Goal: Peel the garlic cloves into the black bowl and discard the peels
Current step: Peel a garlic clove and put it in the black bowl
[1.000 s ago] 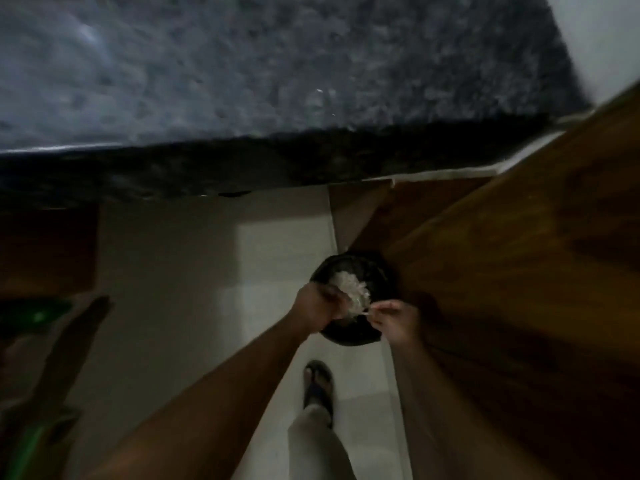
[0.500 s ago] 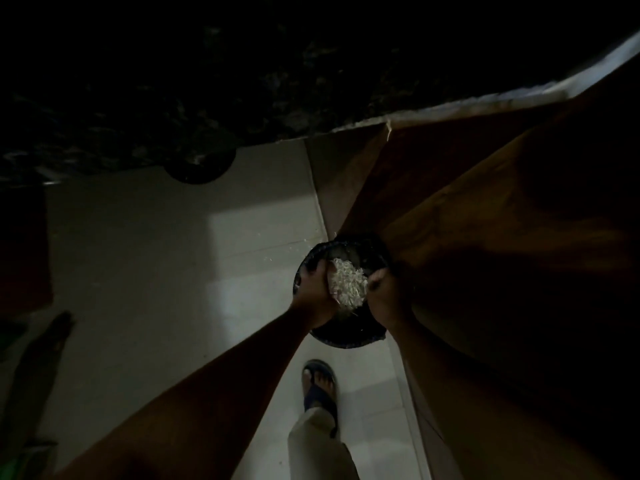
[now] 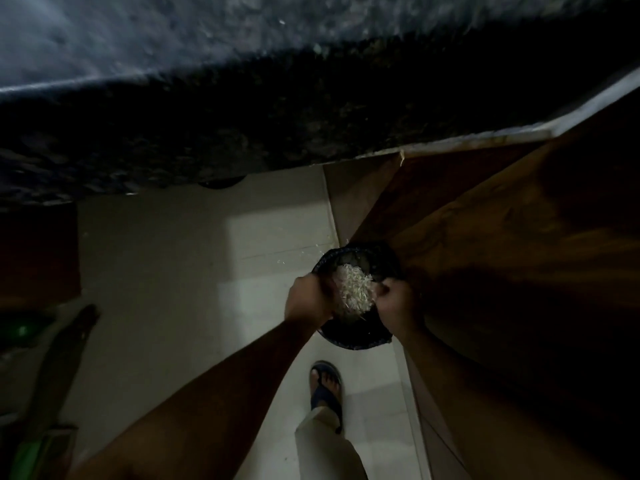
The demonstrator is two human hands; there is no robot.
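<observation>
While both arms reach down and forward, the left hand (image 3: 309, 296) and the right hand (image 3: 398, 304) sit either side of a pale, shredded heap of garlic peels (image 3: 355, 292), fingers curled in against it; the dim light leaves it unclear whether they grip the peels themselves or something under them, though they seem to cup the heap between them. Directly beneath lies a round black bin (image 3: 356, 336), apparently lined with a crinkled dark bag, its rim showing past both wrists. A few light flecks hang or lie just off the rim's upper left edge. On the right the bin sits close against a brown wood-grain cabinet panel (image 3: 502, 244), smooth and faintly glossy, which closes off that side. To the left, pale floor tiles (image 3: 180, 271) spread wide and flat. Near the bin, a foot in a dark sandal (image 3: 325, 389) stands on the tiles. Above, the speckled dark stone worktop (image 3: 242, 64) ends in a rounded, overhanging edge.
</observation>
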